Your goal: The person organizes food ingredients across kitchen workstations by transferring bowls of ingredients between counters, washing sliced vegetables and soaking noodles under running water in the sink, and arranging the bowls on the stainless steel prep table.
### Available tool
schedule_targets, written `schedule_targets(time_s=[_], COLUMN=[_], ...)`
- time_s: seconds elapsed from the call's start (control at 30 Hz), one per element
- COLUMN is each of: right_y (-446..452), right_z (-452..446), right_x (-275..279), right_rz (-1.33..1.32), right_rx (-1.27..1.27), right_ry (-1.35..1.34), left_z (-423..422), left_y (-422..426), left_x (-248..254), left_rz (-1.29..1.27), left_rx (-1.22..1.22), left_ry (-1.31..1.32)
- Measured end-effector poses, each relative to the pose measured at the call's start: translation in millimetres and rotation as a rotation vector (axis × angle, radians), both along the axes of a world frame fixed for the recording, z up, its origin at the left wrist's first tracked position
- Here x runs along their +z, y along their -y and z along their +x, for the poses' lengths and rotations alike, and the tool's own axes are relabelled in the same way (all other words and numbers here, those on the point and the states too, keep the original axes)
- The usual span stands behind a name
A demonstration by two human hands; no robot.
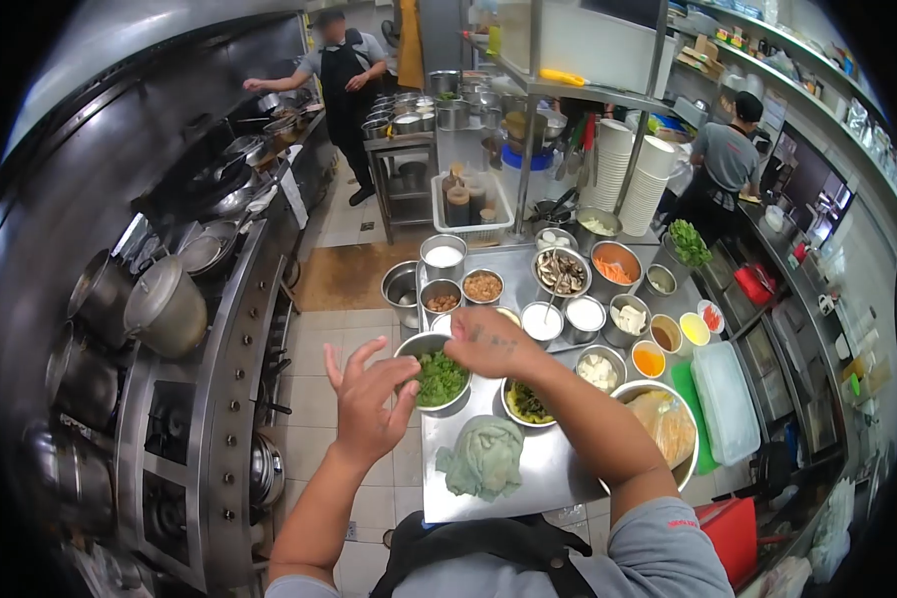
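My left hand [371, 401] is at the left rim of a metal bowl of chopped green herbs [441, 381]. Its fingers are spread, with the thumb and index finger apart and nothing visible between them. Over the far right rim of the same bowl, my right hand [488, 342] is closed, its back towards me. Its fingertips are turned away, so anything in them is hidden. Nearer to me lies a crumpled pale green cloth [483, 456] on the steel table [558, 476]. Beneath my right forearm sits a bowl of dark green pickled-looking vegetables [528, 401].
Ingredient containers crowd the table, including sliced mushrooms [560, 272] and shredded carrot [616, 263]. A large bowl with a plastic-wrapped item [660, 424] stands at right. Stoves [174, 424] line the left. One person [349, 95] works at the far stove, another [725, 159] at the right counter.
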State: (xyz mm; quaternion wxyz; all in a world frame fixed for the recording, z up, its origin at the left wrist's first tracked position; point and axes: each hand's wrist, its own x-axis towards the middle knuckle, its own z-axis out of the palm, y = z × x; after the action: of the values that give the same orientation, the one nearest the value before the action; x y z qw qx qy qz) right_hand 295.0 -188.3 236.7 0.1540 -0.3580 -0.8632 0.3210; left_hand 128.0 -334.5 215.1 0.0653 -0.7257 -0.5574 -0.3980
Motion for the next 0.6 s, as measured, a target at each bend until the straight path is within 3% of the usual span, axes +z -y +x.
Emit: schedule_targets(time_s=[0.07,0.17,0.2,0.27,0.33,0.37,0.4,0.5,0.6], right_y=[-38,-118,-147,-212,-270,-304,-339,-362,-400], right_z=[8,13,12,8,0,-5,-11,-25,-37], right_x=[2,14,16,2,-34,-66,-102,-156,-244], right_rz=[0.170,0.190,0.181,0.204,0.326,0.321,0.190,-0.067,-0.168], right_rx=[0.004,-0.187,-0.287,-0.456,-0.629,-0.627,-0.725,-0.999,-1.037], right_ry=[-0.081,-0.080,-0.069,-0.146,-0.275,-0.284,-0.224,-0.219,-0.220], left_z=[6,6,0,-14,-25,-36,-46,-53,-43], left_y=[-7,-12,-10,3,34,55,80,168,275], left_x=[3,-1,-15,-50,-80,-104,-128,-183,-236], left_rz=[0.059,0.182,0.178,0.092,-0.094,-0.165,-0.237,-0.354,-0.452], left_rx=[0.056,0.070,0.083,0.170,0.400,0.517,0.632,0.867,1.107], left_ry=[-0.044,0.285,0.278,0.765,0.919,0.873,0.824,1.186,1.478])
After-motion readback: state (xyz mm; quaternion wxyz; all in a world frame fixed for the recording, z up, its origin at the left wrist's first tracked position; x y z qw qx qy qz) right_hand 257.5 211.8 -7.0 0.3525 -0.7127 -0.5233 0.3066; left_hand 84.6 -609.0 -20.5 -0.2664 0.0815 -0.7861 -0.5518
